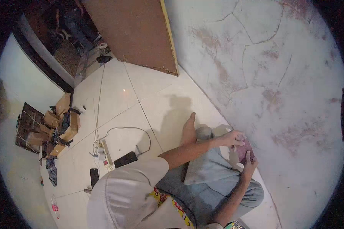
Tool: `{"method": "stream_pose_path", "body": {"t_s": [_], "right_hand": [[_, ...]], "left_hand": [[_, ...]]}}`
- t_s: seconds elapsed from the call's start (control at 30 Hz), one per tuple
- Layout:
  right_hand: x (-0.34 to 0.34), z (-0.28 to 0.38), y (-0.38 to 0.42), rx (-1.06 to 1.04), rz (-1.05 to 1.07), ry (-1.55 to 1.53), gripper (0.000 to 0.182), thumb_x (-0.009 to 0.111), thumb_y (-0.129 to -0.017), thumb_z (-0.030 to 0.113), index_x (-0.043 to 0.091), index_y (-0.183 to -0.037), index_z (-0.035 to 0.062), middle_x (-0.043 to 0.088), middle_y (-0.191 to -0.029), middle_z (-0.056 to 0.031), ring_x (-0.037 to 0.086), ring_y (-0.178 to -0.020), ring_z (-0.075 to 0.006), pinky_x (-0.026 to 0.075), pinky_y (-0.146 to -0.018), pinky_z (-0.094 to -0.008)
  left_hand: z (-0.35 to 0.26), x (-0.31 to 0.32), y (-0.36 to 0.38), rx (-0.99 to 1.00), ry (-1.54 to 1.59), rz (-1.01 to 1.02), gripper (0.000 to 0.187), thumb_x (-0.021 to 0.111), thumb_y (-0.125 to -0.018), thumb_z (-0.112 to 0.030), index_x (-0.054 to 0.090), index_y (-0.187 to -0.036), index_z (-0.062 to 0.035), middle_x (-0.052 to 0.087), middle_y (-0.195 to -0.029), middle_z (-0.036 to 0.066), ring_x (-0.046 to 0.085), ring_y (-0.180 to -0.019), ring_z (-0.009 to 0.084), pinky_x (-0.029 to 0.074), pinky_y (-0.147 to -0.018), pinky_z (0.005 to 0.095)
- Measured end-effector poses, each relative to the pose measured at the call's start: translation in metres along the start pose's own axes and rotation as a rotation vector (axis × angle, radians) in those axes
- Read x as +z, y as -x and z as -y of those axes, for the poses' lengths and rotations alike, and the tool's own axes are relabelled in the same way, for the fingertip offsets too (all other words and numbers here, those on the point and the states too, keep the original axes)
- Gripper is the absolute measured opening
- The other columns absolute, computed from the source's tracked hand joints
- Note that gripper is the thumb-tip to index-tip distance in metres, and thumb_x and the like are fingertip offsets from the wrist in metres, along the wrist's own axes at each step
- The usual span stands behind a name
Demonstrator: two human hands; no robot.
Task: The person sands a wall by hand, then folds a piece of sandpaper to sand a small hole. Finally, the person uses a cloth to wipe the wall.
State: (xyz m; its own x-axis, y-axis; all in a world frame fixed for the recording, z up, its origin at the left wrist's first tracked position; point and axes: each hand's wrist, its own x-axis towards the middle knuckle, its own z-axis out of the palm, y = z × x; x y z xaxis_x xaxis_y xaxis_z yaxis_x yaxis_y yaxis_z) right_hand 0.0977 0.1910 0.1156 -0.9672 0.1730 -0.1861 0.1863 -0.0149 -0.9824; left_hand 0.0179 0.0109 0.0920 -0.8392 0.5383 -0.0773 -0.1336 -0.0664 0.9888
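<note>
A flat maroon piece (245,149), perhaps sandpaper or cloth, is between my two hands, close to the wall. My left hand (234,138) has its fingers pinched at the upper edge of this piece. From below, my right hand (250,164) grips its lower end, with the thumb lying over the face. The exact material cannot be made out. Both hands are above my bent legs in grey trousers (210,168), and my bare foot (189,128) rests on the floor.
The patchy, cracked wall (263,114) stands right beside my hands. A brown door (137,34) is ahead. Behind my left arm lie a power strip (107,152) with cables, a black device (125,159) and a phone (94,175). Cardboard boxes (69,124) stand farther off on the tiled floor.
</note>
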Motion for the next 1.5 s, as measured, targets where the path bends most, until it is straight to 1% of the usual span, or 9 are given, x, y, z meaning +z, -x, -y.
{"method": "stream_pose_path", "body": {"t_s": [0.47,0.53,0.67,0.8,0.9,1.03,1.17,1.23,1.5], "right_hand": [[0.004,-0.002,0.002,0.045,0.010,-0.200,0.049,0.060,-0.090,0.037,0.053,-0.110,-0.0075,0.058,-0.105,-0.0140,0.058,-0.090,-0.0206,0.050,-0.077,-0.0350],[0.003,-0.005,0.000,0.085,-0.227,0.179,0.043,0.060,-0.091,0.032,0.057,-0.108,-0.0066,0.059,-0.109,-0.0140,0.058,-0.091,-0.0186,0.049,-0.077,-0.0330],[-0.012,-0.026,-0.015,-0.090,-0.026,-0.003,0.043,0.061,-0.089,0.032,0.055,-0.111,-0.0051,0.059,-0.108,-0.0127,0.057,-0.091,-0.0165,0.048,-0.075,-0.0325],[-0.016,-0.026,-0.016,0.032,0.037,-0.150,0.045,0.059,-0.089,0.036,0.055,-0.114,-0.0019,0.060,-0.108,-0.0111,0.058,-0.090,-0.0164,0.047,-0.074,-0.0308],[0.007,0.017,0.007,0.087,-0.006,-0.231,0.047,0.055,-0.091,0.038,0.056,-0.116,-0.0019,0.061,-0.104,-0.0100,0.058,-0.090,-0.0171,0.047,-0.073,-0.0317],[0.000,-0.001,0.004,0.008,0.021,-0.255,0.049,0.049,-0.093,0.040,0.059,-0.116,-0.0017,0.061,-0.097,-0.0065,0.056,-0.082,-0.0168,0.047,-0.072,-0.0318],[-0.009,-0.020,0.000,-0.084,-0.012,-0.144,0.039,0.057,-0.090,0.034,0.064,-0.104,-0.0023,0.060,-0.075,-0.0067,0.053,-0.067,-0.0162,0.045,-0.065,-0.0322],[-0.013,-0.026,-0.006,-0.059,-0.171,0.442,0.028,0.058,-0.090,0.024,0.064,-0.097,-0.0023,0.064,-0.081,-0.0056,0.054,-0.069,-0.0118,0.044,-0.062,-0.0273],[0.007,-0.004,0.010,-0.338,-0.141,0.208,0.027,0.057,-0.088,0.023,0.057,-0.081,-0.0029,0.050,-0.060,-0.0076,0.048,-0.055,-0.0148,0.038,-0.053,-0.0311]], "left_hand": [[-0.013,0.004,0.011,0.000,-0.113,0.007,0.048,0.065,-0.086,-0.030,0.047,-0.117,0.0016,0.065,-0.087,0.012,0.062,-0.062,0.0154,0.050,-0.056,0.0312],[-0.004,0.013,0.008,0.000,-0.537,-0.123,0.065,0.064,-0.084,-0.038,0.039,-0.134,-0.0036,0.046,-0.126,0.022,0.047,-0.117,0.0323,0.042,-0.094,0.0432],[-0.045,0.045,0.043,0.371,-0.763,-0.021,0.070,0.064,-0.083,-0.040,0.036,-0.137,-0.0046,0.040,-0.135,0.021,0.035,-0.129,0.0355,0.032,-0.104,0.0462],[-0.021,0.053,0.046,0.513,-0.844,0.007,0.067,0.062,-0.085,-0.034,0.034,-0.138,-0.0050,0.039,-0.137,0.019,0.035,-0.129,0.0359,0.030,-0.107,0.0456],[-0.050,0.050,0.043,0.203,-0.489,0.089,0.057,0.056,-0.087,-0.018,0.035,-0.139,-0.0059,0.044,-0.134,0.019,0.039,-0.127,0.0336,0.030,-0.107,0.0430],[0.026,0.035,0.014,0.401,-1.017,0.025,0.044,0.055,-0.089,-0.014,0.046,-0.130,-0.0015,0.057,-0.117,0.021,0.058,-0.104,0.0310,0.046,-0.089,0.0388],[-0.018,0.056,0.026,0.143,-0.483,-0.475,0.036,0.046,-0.097,-0.028,0.057,-0.116,0.0016,0.062,-0.092,0.015,0.058,-0.083,0.0191,0.046,-0.077,0.0335],[-0.045,0.061,0.029,0.220,-0.356,-0.564,0.040,0.044,-0.099,-0.031,0.060,-0.105,0.0052,0.062,-0.081,0.009,0.054,-0.076,0.0126,0.044,-0.073,0.0296],[-0.055,0.060,0.043,-0.078,-0.057,-0.545,0.043,0.043,-0.099,-0.031,0.059,-0.092,0.0080,0.059,-0.075,0.002,0.049,-0.070,0.0069,0.043,-0.065,0.0281]]}}
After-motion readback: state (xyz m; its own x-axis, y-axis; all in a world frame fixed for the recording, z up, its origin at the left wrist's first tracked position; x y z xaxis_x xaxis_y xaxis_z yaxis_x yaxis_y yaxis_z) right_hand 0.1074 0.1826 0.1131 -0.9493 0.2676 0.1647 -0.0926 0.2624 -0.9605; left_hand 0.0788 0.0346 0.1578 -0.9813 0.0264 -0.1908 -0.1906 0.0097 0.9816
